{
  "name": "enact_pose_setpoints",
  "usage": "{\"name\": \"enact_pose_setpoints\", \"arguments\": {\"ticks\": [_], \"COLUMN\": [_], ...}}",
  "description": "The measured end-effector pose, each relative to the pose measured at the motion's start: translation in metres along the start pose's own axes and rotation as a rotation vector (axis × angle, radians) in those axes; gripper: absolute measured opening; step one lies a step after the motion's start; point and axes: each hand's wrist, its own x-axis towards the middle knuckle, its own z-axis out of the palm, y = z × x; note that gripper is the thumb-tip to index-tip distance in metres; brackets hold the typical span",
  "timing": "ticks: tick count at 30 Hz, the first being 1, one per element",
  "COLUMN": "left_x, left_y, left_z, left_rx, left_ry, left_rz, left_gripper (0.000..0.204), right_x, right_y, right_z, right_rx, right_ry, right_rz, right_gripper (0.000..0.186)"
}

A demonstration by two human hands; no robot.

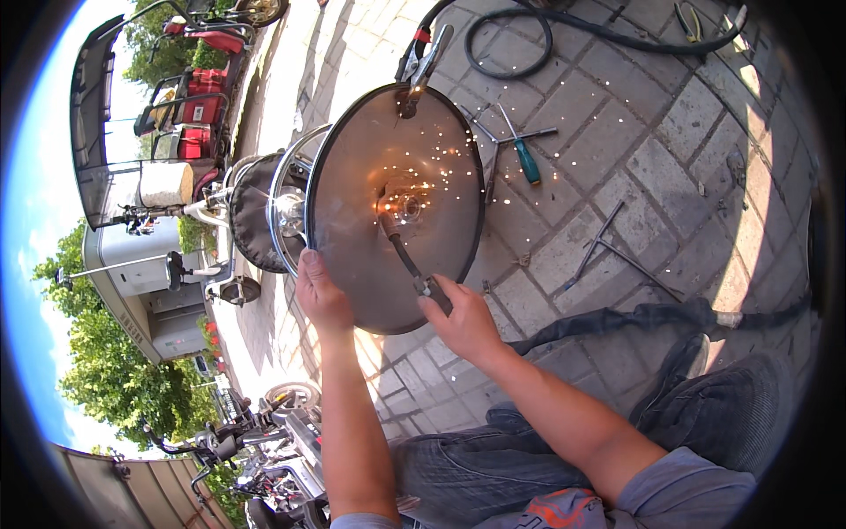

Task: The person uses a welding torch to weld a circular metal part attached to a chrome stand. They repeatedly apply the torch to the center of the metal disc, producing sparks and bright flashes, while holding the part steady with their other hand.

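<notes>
A round grey metal disc (345, 264) with a dark edge is tilted toward me, joined behind to a chrome ring (283, 159) beside a dark round cushion (254, 212). My left hand (322, 294) is closed on the disc's left lower edge. My right hand (458, 317) grips a welding torch (408, 257) whose tip is at the disc's centre, where bright sparks fly. A metal clamp (429, 60) with a cable is attached at the disc's top edge.
Cables (506, 70), pliers (690, 24), a green-handled screwdriver (527, 160) and T-wrenches (598, 240) lie on the paving (617, 123). A dark hose (617, 322) crosses near my shoe (692, 357). A red three-wheeler (201, 110) and parked scooters (264, 441) stand to the left.
</notes>
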Motion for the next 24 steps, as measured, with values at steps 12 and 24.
{"name": "enact_pose_setpoints", "arguments": {"ticks": [12, 24], "left_x": [0.003, 0.009], "left_y": [-0.003, -0.018], "left_z": [-0.002, 0.001], "left_rx": [-0.01, 0.01], "left_ry": [-0.003, 0.053], "left_rz": [0.042, 0.071], "left_gripper": [0.052, 0.048], "right_x": [0.009, 0.023], "right_y": [0.001, -0.005], "right_z": [0.004, 0.003], "right_rx": [0.019, 0.093], "right_ry": [0.033, -0.043], "right_rz": [0.007, 0.094], "right_gripper": [0.04, 0.031]}}
